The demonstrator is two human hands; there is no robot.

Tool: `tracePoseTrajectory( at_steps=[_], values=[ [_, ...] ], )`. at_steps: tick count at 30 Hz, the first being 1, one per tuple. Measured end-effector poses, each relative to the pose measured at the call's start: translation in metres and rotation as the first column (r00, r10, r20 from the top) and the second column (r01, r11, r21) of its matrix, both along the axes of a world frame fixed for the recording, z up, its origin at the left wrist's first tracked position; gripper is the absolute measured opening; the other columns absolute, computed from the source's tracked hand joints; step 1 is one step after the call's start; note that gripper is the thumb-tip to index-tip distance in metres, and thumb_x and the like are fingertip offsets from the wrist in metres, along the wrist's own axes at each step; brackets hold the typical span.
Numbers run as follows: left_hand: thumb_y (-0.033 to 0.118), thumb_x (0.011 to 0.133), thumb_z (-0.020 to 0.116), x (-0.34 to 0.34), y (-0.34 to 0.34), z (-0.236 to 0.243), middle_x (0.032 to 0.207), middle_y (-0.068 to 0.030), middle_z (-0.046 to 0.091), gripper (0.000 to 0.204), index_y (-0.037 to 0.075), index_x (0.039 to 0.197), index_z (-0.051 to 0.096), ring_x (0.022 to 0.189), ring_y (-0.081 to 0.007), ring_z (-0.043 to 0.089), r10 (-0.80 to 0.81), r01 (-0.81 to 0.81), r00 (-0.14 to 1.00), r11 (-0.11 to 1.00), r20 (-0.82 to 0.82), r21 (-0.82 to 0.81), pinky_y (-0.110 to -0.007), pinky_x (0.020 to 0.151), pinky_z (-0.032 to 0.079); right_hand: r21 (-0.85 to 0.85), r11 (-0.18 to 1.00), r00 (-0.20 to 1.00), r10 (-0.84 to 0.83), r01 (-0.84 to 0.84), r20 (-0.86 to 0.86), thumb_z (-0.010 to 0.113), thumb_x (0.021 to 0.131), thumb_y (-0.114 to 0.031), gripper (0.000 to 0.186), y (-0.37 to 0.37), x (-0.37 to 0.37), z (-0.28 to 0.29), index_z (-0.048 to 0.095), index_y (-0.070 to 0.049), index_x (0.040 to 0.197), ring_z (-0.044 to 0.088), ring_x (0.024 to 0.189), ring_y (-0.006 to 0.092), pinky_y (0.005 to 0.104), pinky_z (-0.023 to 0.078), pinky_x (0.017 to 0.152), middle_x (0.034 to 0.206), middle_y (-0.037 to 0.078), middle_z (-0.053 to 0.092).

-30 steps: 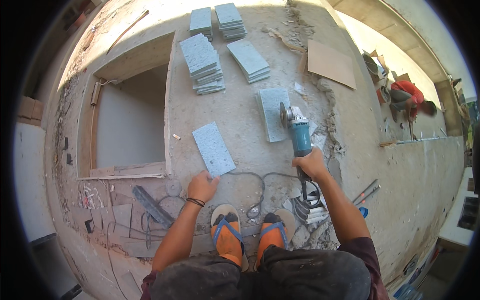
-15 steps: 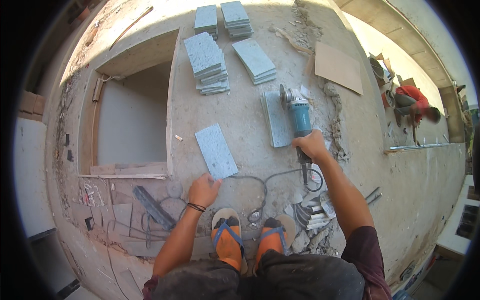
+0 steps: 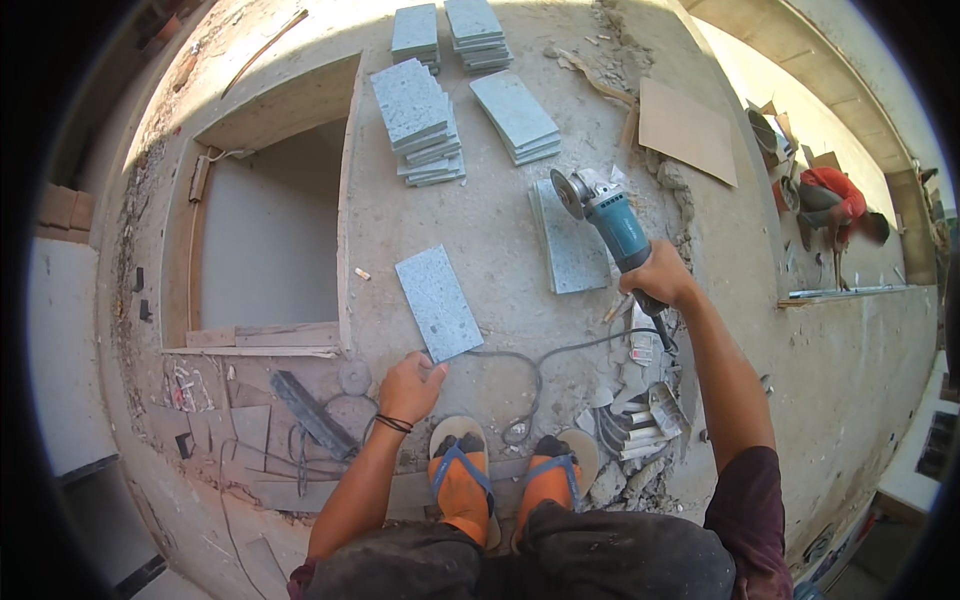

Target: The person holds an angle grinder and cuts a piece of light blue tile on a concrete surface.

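Note:
My right hand is wrapped round the body of a teal angle grinder, held above the floor with its cutting disc toward the upper left. The disc hangs over a small stack of grey-blue tiles; I cannot tell whether it touches them. My left hand pinches the near corner of a single speckled tile between thumb and fingers. From the grinder's rear a dark cord loops across the floor toward my left.
Further off stand several tile stacks. A cardboard sheet lies at the far right, beside broken concrete. To the left is a framed recess. Rubble and white offcuts lie by my right foot. A person in red crouches at the right.
The grinder has swung: its body moved right and tilts more, its disc pointing up and left. My left hand stays at the tile corner. The view has shifted slightly.

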State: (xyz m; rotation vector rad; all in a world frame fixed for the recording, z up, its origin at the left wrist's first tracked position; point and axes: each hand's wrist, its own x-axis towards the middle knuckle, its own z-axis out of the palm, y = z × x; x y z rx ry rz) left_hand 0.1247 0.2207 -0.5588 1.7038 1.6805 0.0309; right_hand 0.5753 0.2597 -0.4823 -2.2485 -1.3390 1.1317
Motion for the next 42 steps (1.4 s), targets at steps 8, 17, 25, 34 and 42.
tracePoseTrajectory(
  at_steps=[8, 17, 25, 34, 42],
  values=[
    [0.043, 0.091, 0.077, 0.001, -0.002, 0.004, 0.078, -0.0154, 0.074, 0.038, 0.006, 0.1, 0.071, 0.075, -0.0343, 0.073, 0.004, -0.004, 1.0, 1.0, -0.003, -0.004, -0.045, 0.07, 0.056, 0.007, 0.998, 0.998, 0.07, -0.07, 0.01, 0.085, 0.057, -0.021, 0.039, 0.01, 0.007, -0.01, 0.07, 0.005, 0.082, 0.067, 0.068, 0.0251, 0.0389, 0.055, 0.07, 0.077, 0.014, 0.07],
    [0.046, 0.091, 0.076, 0.002, -0.001, 0.01, 0.08, -0.0163, 0.075, 0.042, 0.006, 0.103, 0.071, 0.079, -0.0372, 0.074, -0.002, 0.001, 1.0, 0.999, -0.019, -0.032, -0.047, 0.072, 0.056, 0.002, 0.995, 0.995, 0.104, -0.104, 0.013, 0.085, 0.056, -0.022, 0.041, 0.012, 0.016, -0.022, 0.07, 0.006, 0.082, 0.068, 0.07, 0.026, 0.04, 0.056, 0.07, 0.077, 0.015, 0.069],
    [0.046, 0.091, 0.076, 0.005, 0.001, 0.013, 0.081, -0.0168, 0.075, 0.043, 0.006, 0.105, 0.071, 0.082, -0.0386, 0.074, -0.004, 0.003, 1.0, 0.999, -0.029, -0.048, -0.049, 0.074, 0.056, -0.013, 0.993, 0.993, 0.116, -0.116, 0.026, 0.085, 0.057, -0.022, 0.041, 0.01, 0.016, -0.022, 0.069, 0.006, 0.082, 0.067, 0.069, 0.0256, 0.0402, 0.055, 0.069, 0.076, 0.015, 0.068],
    [0.046, 0.091, 0.076, 0.005, 0.0, 0.011, 0.082, -0.0175, 0.074, 0.042, 0.006, 0.104, 0.07, 0.082, -0.0398, 0.073, -0.007, 0.007, 1.0, 1.0, -0.017, -0.031, -0.049, 0.073, 0.056, -0.043, 0.991, 0.992, 0.125, -0.124, 0.032, 0.084, 0.056, -0.02, 0.04, -0.008, 0.026, -0.019, 0.068, 0.003, 0.085, 0.064, 0.069, 0.0233, 0.0384, 0.054, 0.07, 0.077, 0.011, 0.066],
    [0.045, 0.091, 0.076, 0.002, -0.001, 0.009, 0.078, -0.0173, 0.073, 0.042, 0.006, 0.104, 0.069, 0.078, -0.0401, 0.072, -0.022, 0.022, 1.0, 1.0, 0.009, 0.014, -0.05, 0.071, 0.055, -0.038, 0.99, 0.991, 0.133, -0.133, 0.009, 0.084, 0.055, -0.016, 0.042, -0.035, 0.034, -0.013, 0.066, -0.001, 0.089, 0.061, 0.072, 0.0215, 0.0372, 0.052, 0.07, 0.079, 0.007, 0.063]
  ],
)
